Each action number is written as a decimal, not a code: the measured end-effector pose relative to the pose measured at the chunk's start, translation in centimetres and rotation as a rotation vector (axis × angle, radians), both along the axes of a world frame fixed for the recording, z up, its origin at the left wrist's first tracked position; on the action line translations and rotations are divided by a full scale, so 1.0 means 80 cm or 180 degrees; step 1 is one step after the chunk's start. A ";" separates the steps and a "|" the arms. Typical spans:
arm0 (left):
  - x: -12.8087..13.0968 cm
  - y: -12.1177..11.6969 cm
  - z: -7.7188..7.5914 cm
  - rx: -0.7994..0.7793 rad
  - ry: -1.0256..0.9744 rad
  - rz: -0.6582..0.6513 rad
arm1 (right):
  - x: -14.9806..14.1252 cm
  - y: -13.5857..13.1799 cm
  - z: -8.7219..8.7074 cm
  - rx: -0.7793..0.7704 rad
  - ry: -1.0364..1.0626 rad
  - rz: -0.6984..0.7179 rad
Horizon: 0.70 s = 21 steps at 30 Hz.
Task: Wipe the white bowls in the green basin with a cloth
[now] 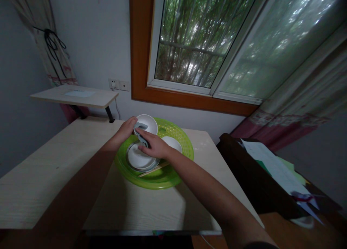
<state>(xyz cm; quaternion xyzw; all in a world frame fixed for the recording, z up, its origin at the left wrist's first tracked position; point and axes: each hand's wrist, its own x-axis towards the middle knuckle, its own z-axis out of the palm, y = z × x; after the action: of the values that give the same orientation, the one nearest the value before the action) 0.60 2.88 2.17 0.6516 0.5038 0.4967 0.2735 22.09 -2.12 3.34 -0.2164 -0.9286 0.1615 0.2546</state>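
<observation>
A white bowl (151, 123) is tilted over the back left of a round green basin (159, 185). My left hand (128, 127) grips the bowl by its left rim. My right hand (155, 144) is closed on a grey cloth (142, 126), part of which lies against the inside of the bowl. Below that hand, white plates (139, 158) are stacked in the basin, and a pair of chopsticks (153, 169) rests slantwise beside them. A smaller white bowl (173, 143) stands at the right, partly hidden by my right wrist.
The basin sits on a pale wooden table (108, 202) against the wall. A raised shelf (89, 98) stands at the table's back left. To the right, a dark cabinet (238, 173) carries papers (273, 165). A window (203, 42) is behind.
</observation>
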 end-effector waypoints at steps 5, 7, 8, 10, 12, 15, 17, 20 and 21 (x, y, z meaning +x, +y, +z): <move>-0.005 0.019 -0.016 -0.0059 0.0051 -0.0170 | -0.005 0.004 -0.010 0.0261 -0.0202 -0.0017; -0.006 0.026 -0.021 -0.0019 0.0125 -0.0285 | -0.006 0.005 -0.013 0.0412 -0.0316 -0.0104; -0.006 0.028 -0.023 -0.0005 0.0160 -0.0338 | -0.007 0.005 -0.014 0.0498 -0.0377 -0.0150; -0.006 0.030 -0.024 0.0012 0.0200 -0.0427 | -0.006 0.006 -0.016 0.0674 -0.0509 -0.0265; -0.005 0.030 -0.024 0.0014 0.0222 -0.0516 | -0.005 0.006 -0.017 0.0823 -0.0666 -0.0415; -0.002 0.024 -0.022 0.0027 0.0235 -0.0625 | -0.005 0.003 -0.017 0.0970 -0.0927 -0.0745; -0.001 0.019 -0.018 0.0045 0.0228 -0.0608 | -0.007 -0.001 -0.015 0.1027 -0.1052 -0.1018; 0.001 0.012 -0.011 0.0085 0.0273 -0.0531 | -0.010 -0.005 -0.010 0.1124 -0.1147 -0.1321; 0.002 0.009 -0.009 0.0100 0.0293 -0.0514 | -0.011 -0.006 -0.007 0.1157 -0.1176 -0.1376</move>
<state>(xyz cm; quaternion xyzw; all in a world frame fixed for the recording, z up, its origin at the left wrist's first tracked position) 0.75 3.64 1.47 0.7164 0.4538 0.4505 0.2790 21.20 -2.59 2.75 -0.3849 -0.9053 -0.1064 0.1448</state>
